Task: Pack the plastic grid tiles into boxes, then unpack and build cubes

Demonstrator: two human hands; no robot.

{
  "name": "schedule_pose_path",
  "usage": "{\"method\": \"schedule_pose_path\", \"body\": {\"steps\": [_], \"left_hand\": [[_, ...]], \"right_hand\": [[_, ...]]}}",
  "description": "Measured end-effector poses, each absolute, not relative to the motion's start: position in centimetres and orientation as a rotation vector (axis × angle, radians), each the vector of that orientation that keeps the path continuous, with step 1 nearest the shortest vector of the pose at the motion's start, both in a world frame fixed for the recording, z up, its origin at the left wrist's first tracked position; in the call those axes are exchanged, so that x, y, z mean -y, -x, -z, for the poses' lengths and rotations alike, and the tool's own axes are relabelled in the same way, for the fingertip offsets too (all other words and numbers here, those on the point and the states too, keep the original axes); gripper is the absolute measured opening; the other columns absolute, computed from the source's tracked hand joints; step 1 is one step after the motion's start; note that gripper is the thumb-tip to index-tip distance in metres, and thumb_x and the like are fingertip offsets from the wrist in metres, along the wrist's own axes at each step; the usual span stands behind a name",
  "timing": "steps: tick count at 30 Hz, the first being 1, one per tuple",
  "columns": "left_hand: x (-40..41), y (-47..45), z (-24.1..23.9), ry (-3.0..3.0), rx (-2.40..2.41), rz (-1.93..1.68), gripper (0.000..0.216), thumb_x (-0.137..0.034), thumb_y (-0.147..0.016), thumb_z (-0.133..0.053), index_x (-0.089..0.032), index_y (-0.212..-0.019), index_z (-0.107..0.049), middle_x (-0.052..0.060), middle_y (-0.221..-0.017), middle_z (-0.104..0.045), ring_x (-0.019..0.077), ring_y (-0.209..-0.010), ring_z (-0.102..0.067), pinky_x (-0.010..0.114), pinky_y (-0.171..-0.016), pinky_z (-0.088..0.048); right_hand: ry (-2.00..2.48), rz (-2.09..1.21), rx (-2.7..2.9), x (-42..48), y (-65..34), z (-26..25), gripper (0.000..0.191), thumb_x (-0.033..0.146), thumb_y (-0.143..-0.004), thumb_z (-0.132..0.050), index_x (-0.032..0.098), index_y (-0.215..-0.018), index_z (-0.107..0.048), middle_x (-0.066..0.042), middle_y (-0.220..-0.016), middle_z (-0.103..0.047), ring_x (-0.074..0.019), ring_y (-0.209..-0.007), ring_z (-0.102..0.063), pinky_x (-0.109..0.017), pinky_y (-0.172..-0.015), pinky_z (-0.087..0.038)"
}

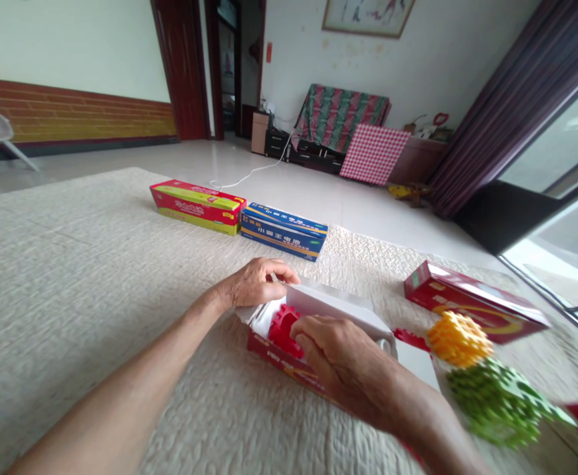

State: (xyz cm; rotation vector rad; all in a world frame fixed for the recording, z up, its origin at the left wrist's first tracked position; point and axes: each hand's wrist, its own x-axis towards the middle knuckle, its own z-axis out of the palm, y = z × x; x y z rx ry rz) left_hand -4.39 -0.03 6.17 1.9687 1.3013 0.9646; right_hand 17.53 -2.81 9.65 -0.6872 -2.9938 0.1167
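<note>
An open red carton with a white inside (319, 305) lies on the pale quilted cover (71, 277) in front of me. My left hand (254, 284) grips the carton's far left end, fingers curled over its rim. My right hand (338, 359) is closed on a red toothed plastic piece (283, 328) that sits inside the carton. Beside the carton to the right lie a yellow toothed piece (460, 338) and a green toothed piece (497, 402), both blurred.
A red-and-yellow box (197, 206) and a blue box (284, 231) lie at the cover's far edge. Another red box (472, 302) lies at the right. Beyond are tiled floor, a covered sofa (341, 119), a dark curtain and a glass door.
</note>
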Motion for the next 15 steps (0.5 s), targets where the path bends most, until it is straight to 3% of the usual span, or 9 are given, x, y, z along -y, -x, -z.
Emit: {"method": "schedule_pose_path", "body": {"steps": [5, 13, 15], "left_hand": [[0.0, 4.4, -6.2, -1.993, -1.313, -0.956, 0.032, -0.014, -0.068, -0.052, -0.014, -0.092, -0.073, 0.004, -0.093, -0.069, 0.0171, -0.088, -0.061, 0.026, -0.076, -0.046], [-0.1, 4.4, -6.0, -2.000, -1.292, -0.975, 0.032, -0.013, -0.067, -0.052, -0.015, -0.091, -0.073, 0.004, -0.092, -0.070, 0.0168, -0.087, -0.061, 0.026, -0.076, -0.046], [0.0, 4.4, -6.1, -1.989, -1.295, -0.977, 0.031, -0.013, -0.067, -0.053, -0.015, -0.091, -0.073, 0.004, -0.092, -0.069, 0.0168, -0.087, -0.061, 0.026, -0.075, -0.046]], "right_hand": [[0.448, 0.393, 3.034, 2.6, -18.2, -8.6, 0.019, 0.009, -0.089, -0.042, 0.020, -0.086, -0.057, -0.005, -0.080, -0.062, -0.0175, -0.065, -0.050, -0.033, -0.054, -0.034], [0.397, 0.536, 3.047, 2.6, -18.3, -8.3, 0.021, 0.007, -0.085, -0.043, 0.019, -0.090, -0.060, -0.007, -0.084, -0.063, -0.0192, -0.069, -0.051, -0.034, -0.056, -0.036], [0.444, 0.429, 2.973, 2.6, -18.4, -8.0, 0.020, 0.008, -0.085, -0.043, 0.019, -0.088, -0.060, -0.007, -0.083, -0.062, -0.0188, -0.069, -0.051, -0.033, -0.056, -0.036]]}}
